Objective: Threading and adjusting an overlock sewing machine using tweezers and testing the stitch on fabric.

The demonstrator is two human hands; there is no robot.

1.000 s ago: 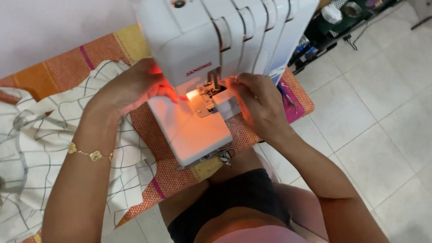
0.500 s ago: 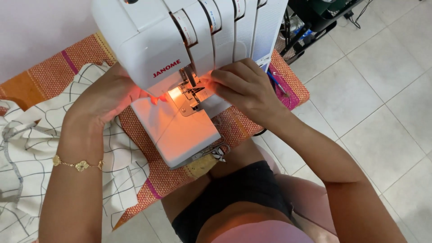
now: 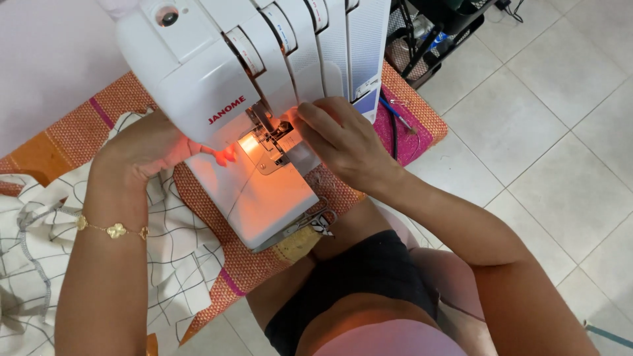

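Note:
A white overlock sewing machine [image 3: 217,59] stands on an orange woven mat [image 3: 231,270], its small lamp lit over the needle area [image 3: 267,142]. My left hand [image 3: 142,148] lies against the machine's left side, fingertips reaching under the head near the lamp. My right hand [image 3: 339,142] rests at the machine's right, fingers pinched by the presser foot; whether they hold a thread is not visible. A gold bracelet [image 3: 112,229] circles my left wrist.
White fabric with a dark grid pattern [image 3: 39,264] is piled on the mat to the left. Small scissors [image 3: 320,221] lie at the machine's front edge. A blue pen [image 3: 395,115] rests on a pink patch at the right. Pale floor tiles [image 3: 547,132] and a black rack [image 3: 435,33] lie beyond.
The view has tilted so the machine fills more of the top. Both hands stay at the needle area; my right hand's fingers have closed in toward the presser foot.

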